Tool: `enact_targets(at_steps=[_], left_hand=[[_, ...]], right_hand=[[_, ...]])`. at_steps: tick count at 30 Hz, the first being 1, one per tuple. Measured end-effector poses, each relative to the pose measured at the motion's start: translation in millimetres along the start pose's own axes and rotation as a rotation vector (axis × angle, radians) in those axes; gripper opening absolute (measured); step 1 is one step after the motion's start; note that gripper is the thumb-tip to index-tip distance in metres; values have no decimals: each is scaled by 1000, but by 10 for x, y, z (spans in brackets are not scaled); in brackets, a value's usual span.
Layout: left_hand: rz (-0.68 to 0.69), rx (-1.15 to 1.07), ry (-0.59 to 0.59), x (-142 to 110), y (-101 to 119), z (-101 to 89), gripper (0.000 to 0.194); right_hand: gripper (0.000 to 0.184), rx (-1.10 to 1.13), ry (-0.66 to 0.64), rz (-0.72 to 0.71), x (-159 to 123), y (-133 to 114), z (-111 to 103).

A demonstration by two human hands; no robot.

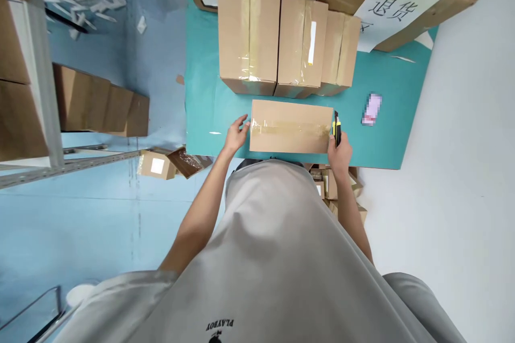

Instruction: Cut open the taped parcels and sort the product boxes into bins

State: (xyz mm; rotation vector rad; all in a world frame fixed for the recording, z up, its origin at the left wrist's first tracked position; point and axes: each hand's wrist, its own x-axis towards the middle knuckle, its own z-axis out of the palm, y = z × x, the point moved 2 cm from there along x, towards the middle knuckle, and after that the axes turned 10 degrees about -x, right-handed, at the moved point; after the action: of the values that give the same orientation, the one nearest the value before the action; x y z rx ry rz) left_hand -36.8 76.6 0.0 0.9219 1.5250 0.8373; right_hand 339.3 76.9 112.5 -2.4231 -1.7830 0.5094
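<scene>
A taped cardboard box (290, 139) lies lengthwise on the green table (386, 144) in front of me, with clear tape along its top. At its left end is my left hand (236, 135), fingers apart and holding nothing; whether the fingertips touch the box I cannot tell. My right hand (340, 154) is closed around a yellow and black utility knife (337, 129) by the box's right end. The knife points away from me, and its tip is dark and too small to make out clearly.
Three taller taped cartons (249, 27) stand in a row behind the box. A large open carton (422, 5) with a handwritten paper sign is at the back right. A blurred pink item (372, 109) lies on the right. Shelving (44, 75) and boxes (100, 99) stand at the left.
</scene>
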Motion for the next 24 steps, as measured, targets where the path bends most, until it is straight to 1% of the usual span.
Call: enact_targets(at_steps=[2,3,5,7,8,10,12,14,16,18,21,24], left_hand=[[95,-23,39,-121,132,-113,75],[145,-29,29,-185,212,-154,77],[245,-4,-42,-290,362,-197,77],[289,47,-111,-335,439,-205,75],[289,63,-138,-334,439,-203,74],[258,57,-188,-300,373,-196,74],[217,-3,-241,-257,256,-191,75],[186,-84,-291,-225,138,-185,76],[170,-158,-321,-208,51,-178,74],[168,-214,-333,-198,2,-169,70],[175,-257,-338,-185,-20,-155,65],[181,-269,-334,-178,-19,-145,65]], right_hand=[[54,-32,37,-82,7,-109,-115],[55,-39,21,-138,5,-199,-158],[55,-40,-83,-276,-16,-448,-196],[54,-57,-215,-440,-56,-759,-177],[53,-95,-270,-515,-79,-921,-154],[51,-237,-351,-629,-114,-1225,-102],[50,-412,-409,-692,-128,-1480,-59],[51,-557,-454,-733,-125,-1676,-31],[52,-659,-492,-774,-115,-1813,-10],[54,-730,-518,-813,-108,-1893,11],[57,-793,-529,-844,-110,-1944,29],[58,-834,-530,-854,-121,-1968,14]])
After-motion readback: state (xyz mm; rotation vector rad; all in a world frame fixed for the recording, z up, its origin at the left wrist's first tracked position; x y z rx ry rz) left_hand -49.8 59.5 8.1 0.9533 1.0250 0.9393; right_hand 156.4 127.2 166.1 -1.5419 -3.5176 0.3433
